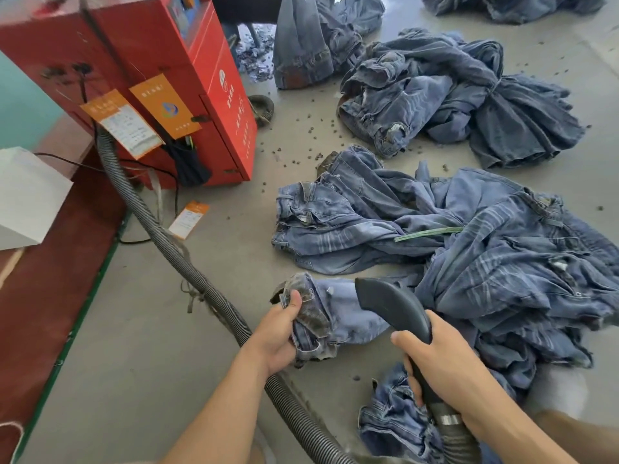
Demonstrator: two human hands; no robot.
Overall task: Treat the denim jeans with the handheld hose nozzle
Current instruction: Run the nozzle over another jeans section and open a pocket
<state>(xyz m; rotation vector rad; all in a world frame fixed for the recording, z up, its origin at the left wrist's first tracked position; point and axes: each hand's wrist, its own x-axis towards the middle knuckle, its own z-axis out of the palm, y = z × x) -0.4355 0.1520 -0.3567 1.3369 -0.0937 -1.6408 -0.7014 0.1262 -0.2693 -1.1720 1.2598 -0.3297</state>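
My left hand (276, 333) grips the frayed hem end of a blue denim jeans leg (338, 313) lying on the grey floor. My right hand (445, 366) holds the dark grey hose nozzle (388, 304) by its handle, with its tip resting on that jeans leg just right of my left hand. A ribbed grey hose (160, 226) runs from the nozzle under my arms to a red machine (140, 78) at the upper left. The leg belongs to a large heap of jeans (502, 269) to the right.
More denim piles lie on the floor at the back (452, 95) and top (315, 38), and a crumpled pair (395, 420) lies beside my right wrist. Small dark pellets dot the floor (301, 135). Orange tags hang on the machine (167, 108). A red ledge (43, 279) with a white box (26, 195) stands left.
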